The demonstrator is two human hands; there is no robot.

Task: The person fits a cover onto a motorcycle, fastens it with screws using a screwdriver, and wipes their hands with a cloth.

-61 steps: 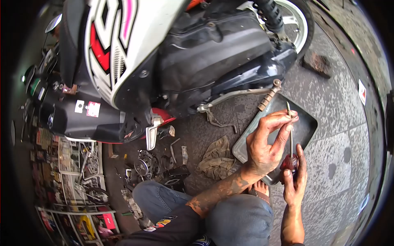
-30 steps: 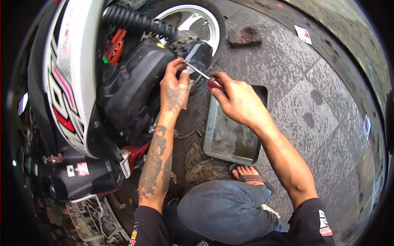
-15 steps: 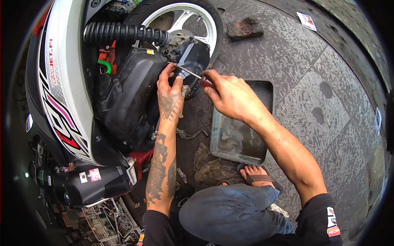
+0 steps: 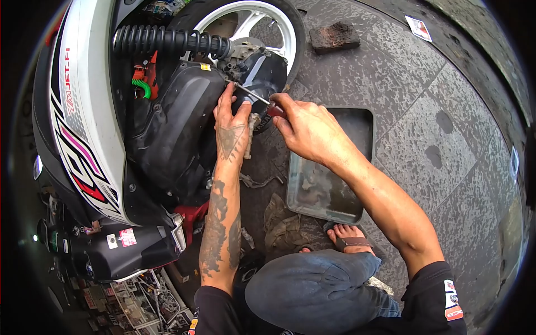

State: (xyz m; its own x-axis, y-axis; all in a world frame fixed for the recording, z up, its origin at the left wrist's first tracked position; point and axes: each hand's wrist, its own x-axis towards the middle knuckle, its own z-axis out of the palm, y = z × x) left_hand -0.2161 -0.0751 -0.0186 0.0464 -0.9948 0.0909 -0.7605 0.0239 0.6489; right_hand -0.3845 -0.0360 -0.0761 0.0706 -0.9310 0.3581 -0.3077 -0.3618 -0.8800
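While the right hand (image 4: 311, 128) grips the red-handled steel screwdriver (image 4: 254, 95) beside the black plastic casing (image 4: 187, 105), half-spread left fingers (image 4: 225, 99) should steady it.

- A dark grey tiled floor (image 4: 410, 125), mottled paler, bears two rounded dark stains (image 4: 433, 157).
- A rough grey strip (image 4: 463, 28), perhaps a kerb or wall base, runs along the upper right.
- A crowded, pale-framed case (image 4: 148, 324) stands lower left.
- A small bright light (image 4: 35, 238) shows far left.

We note a motorbike repair workshop: scooter (image 4: 92, 120) with bared shock absorber (image 4: 159, 43), screwdriver (image 4: 251, 94), grimy tray (image 4: 321, 187), crumpled rag (image 4: 280, 226).
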